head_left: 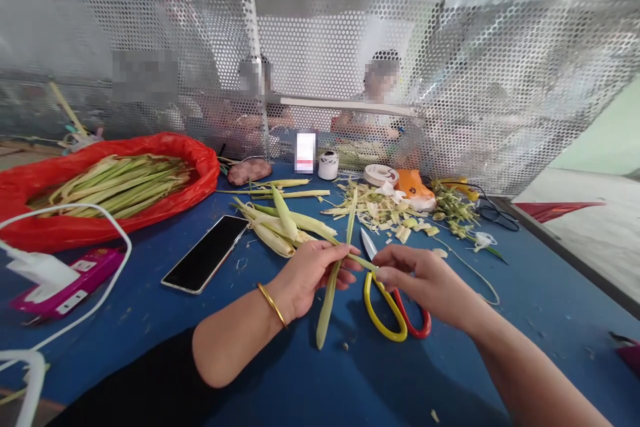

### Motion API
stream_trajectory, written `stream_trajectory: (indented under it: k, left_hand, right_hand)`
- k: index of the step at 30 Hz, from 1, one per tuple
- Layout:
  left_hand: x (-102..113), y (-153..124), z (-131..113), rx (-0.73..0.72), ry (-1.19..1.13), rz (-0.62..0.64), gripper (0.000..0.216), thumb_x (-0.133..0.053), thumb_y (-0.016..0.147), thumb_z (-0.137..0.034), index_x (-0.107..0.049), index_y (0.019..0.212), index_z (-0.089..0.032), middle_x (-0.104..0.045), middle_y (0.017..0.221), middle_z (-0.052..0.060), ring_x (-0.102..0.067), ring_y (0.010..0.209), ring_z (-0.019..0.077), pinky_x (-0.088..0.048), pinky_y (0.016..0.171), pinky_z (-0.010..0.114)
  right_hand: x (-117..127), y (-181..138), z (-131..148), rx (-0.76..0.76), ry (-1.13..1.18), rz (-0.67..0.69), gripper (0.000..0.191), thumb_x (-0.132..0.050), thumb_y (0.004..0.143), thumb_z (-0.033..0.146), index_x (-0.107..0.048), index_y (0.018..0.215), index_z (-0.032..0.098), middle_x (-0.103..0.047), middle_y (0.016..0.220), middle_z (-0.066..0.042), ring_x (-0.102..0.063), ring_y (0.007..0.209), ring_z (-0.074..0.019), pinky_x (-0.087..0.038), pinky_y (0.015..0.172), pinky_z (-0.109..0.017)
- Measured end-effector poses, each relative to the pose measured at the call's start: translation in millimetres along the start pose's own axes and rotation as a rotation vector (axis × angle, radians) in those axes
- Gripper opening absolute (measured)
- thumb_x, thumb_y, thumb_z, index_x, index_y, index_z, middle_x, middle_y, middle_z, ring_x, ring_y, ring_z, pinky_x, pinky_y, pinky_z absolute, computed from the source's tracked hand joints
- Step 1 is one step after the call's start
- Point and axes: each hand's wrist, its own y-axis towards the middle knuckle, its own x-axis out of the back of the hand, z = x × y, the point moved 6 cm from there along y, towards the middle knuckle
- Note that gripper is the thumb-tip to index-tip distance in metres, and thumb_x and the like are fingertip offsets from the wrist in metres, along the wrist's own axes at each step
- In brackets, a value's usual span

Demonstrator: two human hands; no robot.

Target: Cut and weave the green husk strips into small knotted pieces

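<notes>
Two pale green leaf strips cross in front of me. The upright leaf strip (329, 307) passes through the fingers of my left hand (320, 272), which pinch it at the crossing. Its lower end hangs down over the table. My right hand (417, 273) pinches the end of the other leaf strip (367, 263), which slants down to the right from the crossing. Below my right hand lie scissors (385, 310) with one yellow and one red handle, blades pointing away. Behind my left hand is a bundle of folded pale leaves (280, 230).
A black-screened phone (206, 255) lies left on the blue table, beside a purple power strip (75, 283) with white cable. A red bag (200, 153) holds many leaf strips. Leaf scraps (375, 207) and a tape roll (381, 175) lie back right. Behind a perforated metal screen (320, 47) people sit.
</notes>
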Motion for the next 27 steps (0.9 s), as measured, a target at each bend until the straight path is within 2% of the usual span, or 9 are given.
stream_trajectory:
  k: [3, 6, 9, 15, 18, 21, 24, 27]
  left_hand:
    - [1, 2, 2, -0.001, 0.011, -0.006, 0.025, -0.066, 0.080, -0.033, -0.071, 0.089, -0.010, -0.070, 0.069, 0.006, -0.060, 0.053, 0.0111, -0.046, 0.056, 0.024]
    - [2, 4, 3, -0.015, 0.044, -0.034, 0.023, -0.070, 0.077, -0.030, -0.072, 0.086, -0.010, -0.068, 0.066, 0.005, -0.059, 0.052, 0.0107, -0.046, 0.055, 0.024]
    - [2, 5, 1, -0.065, 0.088, -0.071, 0.018, -0.071, 0.075, -0.027, -0.071, 0.079, -0.009, -0.066, 0.062, 0.004, -0.056, 0.047, 0.0095, -0.045, 0.051, 0.023]
    - [2, 6, -1, -0.119, 0.144, -0.108, 0.017, -0.068, 0.077, -0.025, -0.068, 0.070, -0.010, -0.065, 0.060, 0.004, -0.054, 0.044, 0.0094, -0.045, 0.047, 0.023]
    - [-3, 2, 0, -0.099, 0.181, -0.042, 0.021, -0.068, 0.077, -0.029, -0.067, 0.067, -0.010, -0.066, 0.062, 0.005, -0.054, 0.043, 0.0091, -0.044, 0.045, 0.023]
    - [-16, -6, 9, -0.025, 0.294, 0.092, 0.021, -0.066, 0.077, -0.030, -0.067, 0.066, -0.011, -0.066, 0.061, 0.004, -0.052, 0.041, 0.0087, -0.041, 0.041, 0.021]
    - [-30, -15, 23, 0.031, 0.465, 0.220, 0.027, -0.062, 0.077, -0.030, -0.063, 0.057, -0.012, -0.063, 0.056, 0.003, -0.051, 0.038, 0.0086, -0.038, 0.039, 0.021]
    - [-36, -18, 34, 0.023, 0.586, 0.258, 0.026, -0.058, 0.075, -0.027, -0.059, 0.052, -0.014, -0.061, 0.053, 0.001, -0.051, 0.038, 0.0097, -0.038, 0.039, 0.022]
  right_hand:
    - [-4, -1, 7, 0.097, -0.269, -0.044, 0.023, -0.057, 0.086, 0.035, -0.061, 0.068, 0.022, -0.051, 0.052, 0.004, -0.043, 0.048, -0.0112, -0.034, 0.044, -0.021]
    - [-7, -3, 12, 0.193, -0.431, -0.088, 0.027, -0.048, 0.091, 0.031, -0.058, 0.067, 0.022, -0.055, 0.058, 0.001, -0.045, 0.052, -0.0126, -0.034, 0.048, -0.023]
    - [-8, -5, 14, 0.233, -0.511, -0.110, 0.028, -0.042, 0.094, 0.029, -0.056, 0.071, 0.022, -0.059, 0.066, -0.001, -0.051, 0.057, -0.0139, -0.037, 0.054, -0.024]
    - [-10, -8, 17, 0.262, -0.577, -0.105, 0.030, -0.040, 0.095, 0.026, -0.058, 0.071, 0.022, -0.058, 0.064, -0.001, -0.054, 0.058, -0.0151, -0.037, 0.056, -0.026]
    - [-1, -9, 24, 0.308, -0.587, -0.250, 0.025, -0.043, 0.095, 0.029, -0.064, 0.084, 0.021, -0.063, 0.078, -0.005, -0.058, 0.071, -0.0185, -0.041, 0.065, -0.029]
    - [5, -12, 30, 0.343, -0.557, -0.387, 0.022, -0.051, 0.092, 0.034, -0.067, 0.096, 0.020, -0.063, 0.090, -0.008, -0.059, 0.083, -0.0220, -0.041, 0.072, -0.033]
    - [-4, -11, 29, 0.296, -0.527, -0.331, 0.016, -0.058, 0.087, 0.033, -0.069, 0.091, 0.022, -0.062, 0.083, -0.005, -0.059, 0.078, -0.0200, -0.040, 0.072, -0.033]
    - [-20, -8, 23, 0.212, -0.420, -0.196, 0.015, -0.063, 0.083, 0.031, -0.065, 0.072, 0.021, -0.057, 0.069, 0.001, -0.054, 0.064, -0.0143, -0.039, 0.065, -0.029]
